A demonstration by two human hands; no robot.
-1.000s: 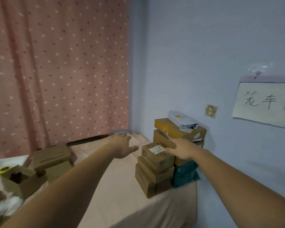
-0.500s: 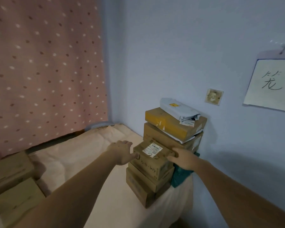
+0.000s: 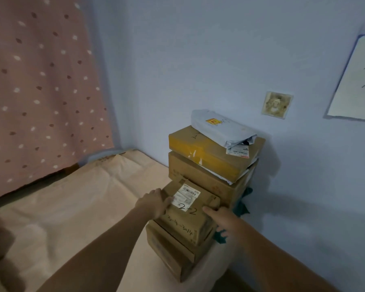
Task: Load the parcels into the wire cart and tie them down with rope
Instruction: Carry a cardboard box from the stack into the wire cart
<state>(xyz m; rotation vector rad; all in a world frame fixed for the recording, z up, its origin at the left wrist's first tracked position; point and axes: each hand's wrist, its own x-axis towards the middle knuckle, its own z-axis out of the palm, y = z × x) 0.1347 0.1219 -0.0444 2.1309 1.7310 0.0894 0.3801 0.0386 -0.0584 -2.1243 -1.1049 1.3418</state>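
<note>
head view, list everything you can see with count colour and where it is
labelled box: one, brown with a white label and "2-2" in marker, top of the near stack
boxes under it: two, brown, stacked on the bed edge
rear boxes: two, brown, the upper with yellow tape, stacked against the wall
mailer bag: one, pale grey, on top of the rear stack
teal parcel: one, mostly hidden, between the stacks and the wall
bed sheet: one, beige, under the stacks
curtain: one, pink with spots, left
wall socket: one, yellowed, on the blue wall
paper sign: one, white, right edge
hands: left hand and right hand grip opposite sides of the labelled box
</note>
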